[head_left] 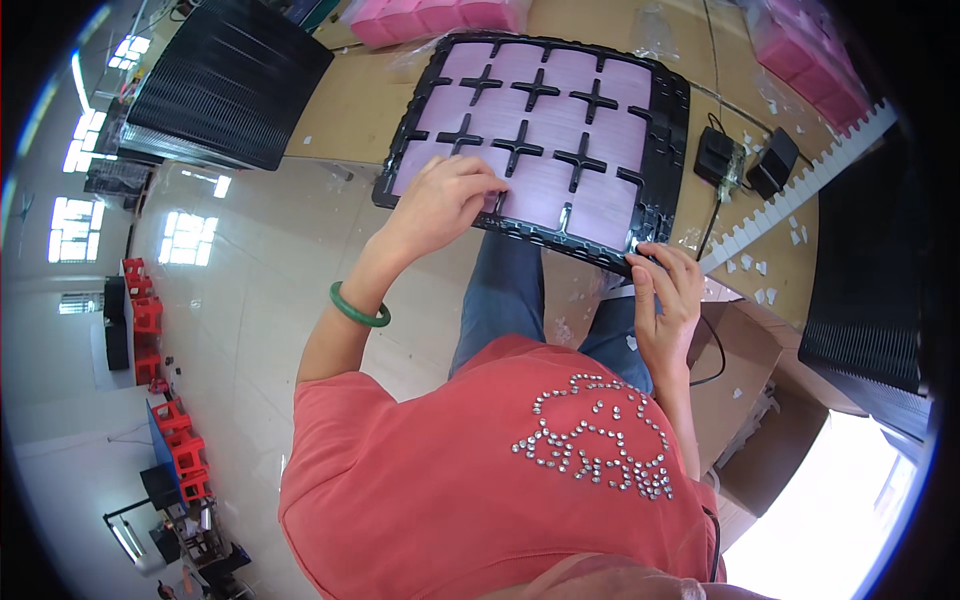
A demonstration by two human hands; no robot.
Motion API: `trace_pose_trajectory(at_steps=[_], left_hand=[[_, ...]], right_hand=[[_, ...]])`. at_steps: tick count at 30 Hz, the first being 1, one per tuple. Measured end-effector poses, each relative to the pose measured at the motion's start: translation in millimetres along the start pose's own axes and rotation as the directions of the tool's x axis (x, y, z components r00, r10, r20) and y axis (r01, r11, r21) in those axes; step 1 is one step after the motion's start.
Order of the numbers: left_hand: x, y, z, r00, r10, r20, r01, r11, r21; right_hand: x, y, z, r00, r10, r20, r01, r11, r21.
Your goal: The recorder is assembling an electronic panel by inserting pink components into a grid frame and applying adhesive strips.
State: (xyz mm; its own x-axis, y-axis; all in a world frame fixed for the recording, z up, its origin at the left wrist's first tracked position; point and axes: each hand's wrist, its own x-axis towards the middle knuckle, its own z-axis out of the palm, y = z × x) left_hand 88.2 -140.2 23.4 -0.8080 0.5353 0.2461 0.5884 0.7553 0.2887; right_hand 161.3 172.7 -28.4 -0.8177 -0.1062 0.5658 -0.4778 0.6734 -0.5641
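While the left grip [441,203] is unclear, the right grip [672,297] clasps a pink-filled black tray [669,140].

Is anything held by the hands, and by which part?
The right hand touches the black tray at its near right corner; whether it grips there cannot be told. The left hand is over the tray's near edge; whether it pinches anything is unclear.

Factory-like workshop, tan worktable [345,115], stacked black trays [225,80], white scraps [770,296], red stools [147,315] (a whole row)
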Motion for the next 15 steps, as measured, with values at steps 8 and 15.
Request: trace_pose_trajectory(at_steps=[8, 15], left_hand=[[47.4, 32.4, 35.3, 0.980, 0.169, -0.106, -0.177, 0.982, -0.061], [98.6, 49.6, 63.0, 0.953, 0.304, -0.015, -0.302, 0.940, -0.157]], right_hand=[[-6.7, -0.9, -5.4, 1.000, 0.002, -0.003, -0.002, 0.999, -0.033], [-11.3, 1.2, -11.5, 0.999, 0.040, -0.031, -0.042, 0.998, -0.053]])
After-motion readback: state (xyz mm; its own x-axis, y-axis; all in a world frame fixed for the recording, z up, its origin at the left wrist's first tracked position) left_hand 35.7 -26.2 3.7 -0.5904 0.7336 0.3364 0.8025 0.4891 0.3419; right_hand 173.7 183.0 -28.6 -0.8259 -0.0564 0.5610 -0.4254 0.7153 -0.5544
